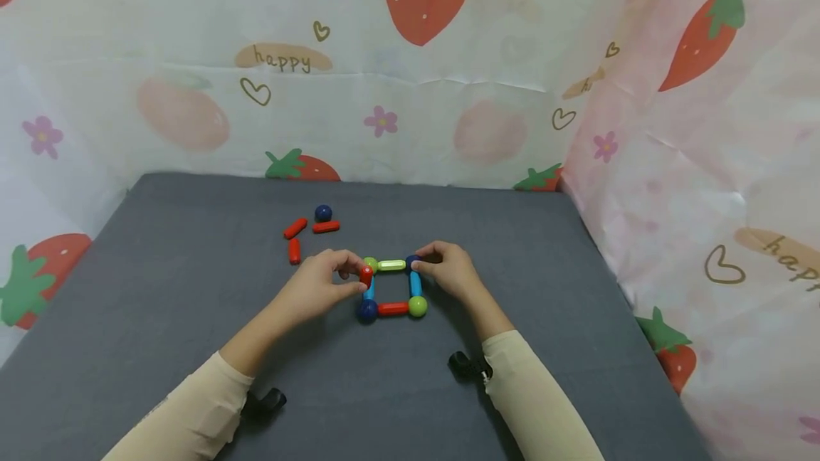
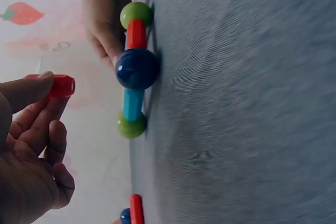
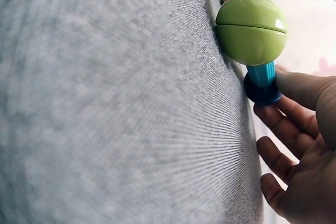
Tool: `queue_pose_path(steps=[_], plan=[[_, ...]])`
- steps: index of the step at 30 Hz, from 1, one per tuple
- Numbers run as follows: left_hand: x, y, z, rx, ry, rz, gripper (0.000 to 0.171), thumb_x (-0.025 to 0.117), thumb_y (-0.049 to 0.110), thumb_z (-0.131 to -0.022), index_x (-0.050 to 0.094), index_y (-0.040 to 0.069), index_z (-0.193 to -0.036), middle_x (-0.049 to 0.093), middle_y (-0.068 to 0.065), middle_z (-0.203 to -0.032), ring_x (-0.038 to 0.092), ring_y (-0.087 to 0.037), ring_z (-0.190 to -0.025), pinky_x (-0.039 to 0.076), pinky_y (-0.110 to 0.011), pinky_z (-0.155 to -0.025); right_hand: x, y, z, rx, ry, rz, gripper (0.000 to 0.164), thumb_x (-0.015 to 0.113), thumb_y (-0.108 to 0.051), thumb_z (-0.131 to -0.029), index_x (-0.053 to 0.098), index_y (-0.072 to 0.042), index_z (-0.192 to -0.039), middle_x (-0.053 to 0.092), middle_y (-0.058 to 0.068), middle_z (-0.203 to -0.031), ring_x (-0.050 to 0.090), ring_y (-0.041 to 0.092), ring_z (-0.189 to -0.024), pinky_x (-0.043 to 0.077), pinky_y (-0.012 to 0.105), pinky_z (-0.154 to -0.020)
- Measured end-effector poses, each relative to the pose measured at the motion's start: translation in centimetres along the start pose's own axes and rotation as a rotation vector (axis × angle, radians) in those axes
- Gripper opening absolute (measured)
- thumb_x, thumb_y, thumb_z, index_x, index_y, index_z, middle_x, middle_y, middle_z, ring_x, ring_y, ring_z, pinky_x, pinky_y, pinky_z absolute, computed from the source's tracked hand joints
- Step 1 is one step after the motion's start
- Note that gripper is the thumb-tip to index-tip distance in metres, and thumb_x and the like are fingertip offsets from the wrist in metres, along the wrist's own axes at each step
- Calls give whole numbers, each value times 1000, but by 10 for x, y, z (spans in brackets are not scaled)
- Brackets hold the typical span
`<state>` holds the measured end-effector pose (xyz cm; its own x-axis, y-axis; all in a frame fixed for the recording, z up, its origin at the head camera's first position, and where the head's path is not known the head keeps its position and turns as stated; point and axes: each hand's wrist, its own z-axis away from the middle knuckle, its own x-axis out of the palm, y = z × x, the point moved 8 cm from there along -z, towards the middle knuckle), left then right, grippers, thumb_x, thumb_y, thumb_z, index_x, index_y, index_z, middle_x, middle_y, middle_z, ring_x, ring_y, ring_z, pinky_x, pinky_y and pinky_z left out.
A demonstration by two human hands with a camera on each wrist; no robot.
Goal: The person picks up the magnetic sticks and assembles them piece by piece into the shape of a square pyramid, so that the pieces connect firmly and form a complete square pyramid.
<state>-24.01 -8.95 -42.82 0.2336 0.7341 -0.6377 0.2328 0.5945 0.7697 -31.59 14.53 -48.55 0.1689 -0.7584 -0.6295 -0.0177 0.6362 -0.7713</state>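
Observation:
On the grey cloth lies a square of rods and balls. Its corners are a near dark blue ball (image 1: 367, 311), a near green ball (image 1: 417, 306), a far green ball (image 1: 371, 265) and a far dark blue ball (image 1: 413, 262). A red rod (image 1: 393, 309) forms the near side, a yellow-green rod (image 1: 392, 265) the far side, blue rods (image 1: 416, 283) the other two. My left hand (image 1: 323, 279) pinches another red rod (image 2: 62, 86) between thumb and fingers, above the square's left side. My right hand (image 1: 450, 270) holds the far dark blue ball (image 3: 263, 93) with thumb and fingertips.
Beyond my left hand lie several loose pieces: a dark blue ball (image 1: 323, 213) and red rods (image 1: 295, 251). The grey tabletop (image 1: 192, 255) ends at a strawberry-print curtain (image 1: 410, 105) behind and at the right. Black wrist cameras (image 1: 460, 366) hang by both sleeves.

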Motion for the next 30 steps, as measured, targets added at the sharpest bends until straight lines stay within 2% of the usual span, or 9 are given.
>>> queue_pose_path(steps=[7, 15, 25, 30], plan=[[5, -14, 9, -41, 28, 64, 23, 80, 26, -91, 71, 24, -112, 68, -1, -110, 57, -19, -100, 50, -37, -84, 0, 1, 0, 5, 5, 2, 23, 78, -35, -92, 75, -24, -112, 71, -2, -111, 65, 19, -101, 55, 39, -84], [17, -22, 13, -68, 3, 122, 21, 82, 25, -90, 72, 26, -109, 68, 5, -108, 60, -19, -102, 51, -39, -88, 2, -1, 0, 2, -1, 2, 23, 79, -35, -92, 75, -23, -111, 72, -2, -111, 65, 19, -100, 54, 39, -84], [25, -31, 14, -71, 15, 115, 21, 82, 27, -90, 73, 27, -109, 70, 6, -108, 63, -16, -99, 53, -39, -87, 5, -5, 1, -14, 3, 41, 25, 79, -38, -91, 75, -25, -112, 73, -5, -110, 65, 17, -101, 53, 39, -84], [25, -30, 14, -54, 8, 94, 19, 81, 29, -90, 73, 28, -108, 68, 4, -107, 61, -16, -94, 51, -37, -83, 4, -8, 2, -16, 4, 44, 25, 79, -38, -91, 75, -25, -112, 73, -5, -111, 65, 18, -102, 52, 40, -86]])
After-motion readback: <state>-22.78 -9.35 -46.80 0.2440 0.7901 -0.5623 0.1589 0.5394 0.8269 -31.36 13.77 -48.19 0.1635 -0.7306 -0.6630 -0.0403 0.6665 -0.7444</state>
